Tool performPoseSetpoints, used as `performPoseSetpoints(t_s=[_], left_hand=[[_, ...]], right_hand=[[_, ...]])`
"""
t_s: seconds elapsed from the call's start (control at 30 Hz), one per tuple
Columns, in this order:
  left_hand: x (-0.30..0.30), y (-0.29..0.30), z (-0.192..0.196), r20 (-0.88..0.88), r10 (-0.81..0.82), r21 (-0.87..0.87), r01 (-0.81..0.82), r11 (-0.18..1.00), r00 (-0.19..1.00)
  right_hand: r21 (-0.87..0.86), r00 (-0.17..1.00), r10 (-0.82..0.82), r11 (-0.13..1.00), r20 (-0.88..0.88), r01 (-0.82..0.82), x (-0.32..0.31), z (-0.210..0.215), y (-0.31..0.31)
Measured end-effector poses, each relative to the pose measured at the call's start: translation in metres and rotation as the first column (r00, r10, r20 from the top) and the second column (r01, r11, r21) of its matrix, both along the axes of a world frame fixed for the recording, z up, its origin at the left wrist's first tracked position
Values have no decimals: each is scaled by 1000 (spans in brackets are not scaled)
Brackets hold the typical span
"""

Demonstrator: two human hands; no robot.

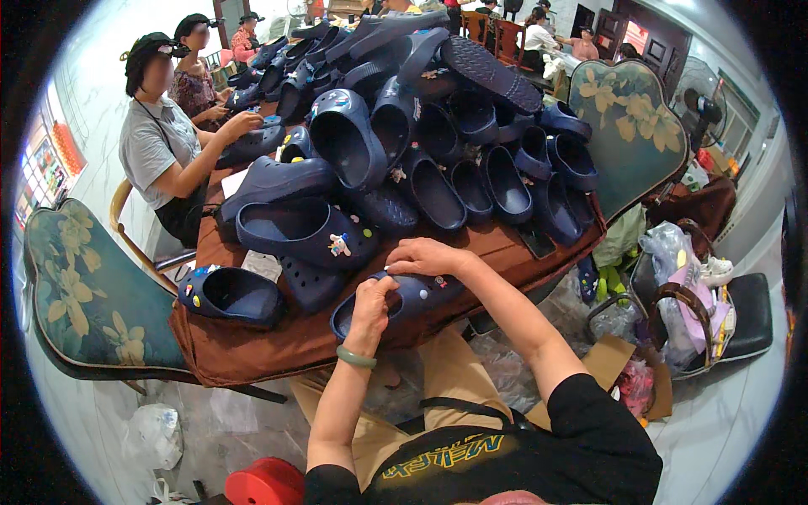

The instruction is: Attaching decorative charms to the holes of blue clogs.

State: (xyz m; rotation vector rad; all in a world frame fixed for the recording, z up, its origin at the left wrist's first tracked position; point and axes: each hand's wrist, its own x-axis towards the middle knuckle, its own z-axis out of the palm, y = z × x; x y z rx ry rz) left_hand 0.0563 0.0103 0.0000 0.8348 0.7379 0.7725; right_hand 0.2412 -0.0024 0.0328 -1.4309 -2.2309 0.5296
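Note:
A navy clog [423, 293] with holes and small charms on its upper lies at the near edge of the table, in front of my body. My left hand [370, 313] is closed at its opening, fingers bent and thumb up; the palm side is hidden. Across the clog's upper lies my right hand [427, 256], its fingers curled over the shoe and the tips close to my left fingers. Something small and pale shows at those tips, too small to name. Just beyond, another navy clog [290, 231] carries a white figure charm and round coloured charms.
A large pile of navy clogs [345, 139] covers much of the brown-clothed table [244, 349]. One charmed clog [231, 296] sits at the left corner, a dark phone [537, 242] at the right. Flowered chairs [627, 118] flank the table. A co-worker [164, 139] sits at the left.

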Motion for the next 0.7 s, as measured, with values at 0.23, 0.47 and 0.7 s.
performPoseSetpoints(t_s=[0.23,0.47,0.7], left_hand=[[1,-1,3,-4,7,-13,-7,1000,1000],[-2,0,-3,-36,-5,21,6,1000,999],[-10,10,-28,-19,-26,406,32,913,999]], right_hand=[[186,982,-148,975,116,125,-13,-12,8],[211,959,-282,936,-27,281,-13,-25,12],[658,877,-476,680,60,324,22,-24,13]])
